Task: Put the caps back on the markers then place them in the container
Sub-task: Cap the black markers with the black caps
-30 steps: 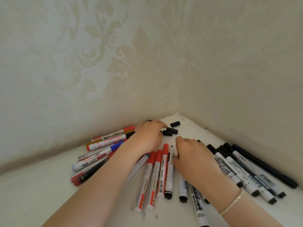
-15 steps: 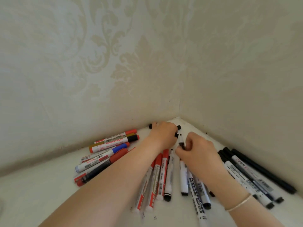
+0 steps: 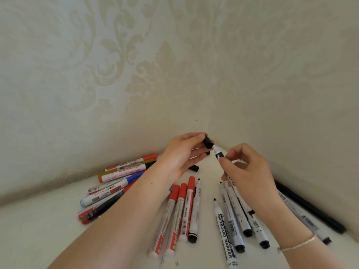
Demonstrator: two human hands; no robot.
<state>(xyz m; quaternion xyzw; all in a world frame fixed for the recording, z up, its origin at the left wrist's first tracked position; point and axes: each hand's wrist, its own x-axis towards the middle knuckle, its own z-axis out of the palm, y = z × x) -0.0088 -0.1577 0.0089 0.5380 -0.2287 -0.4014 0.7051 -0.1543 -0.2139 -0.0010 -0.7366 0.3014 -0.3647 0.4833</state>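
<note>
- The black cap (image 3: 207,141) is pinched in the left hand (image 3: 181,154), just off the tip of the white marker (image 3: 219,153), which the right hand (image 3: 247,169) grips, both raised over the desk (image 3: 38,230)
- Capping step: next, line the cap's mouth with the tip and press
- Other markers lie below, several uncapped; no container in view
</note>
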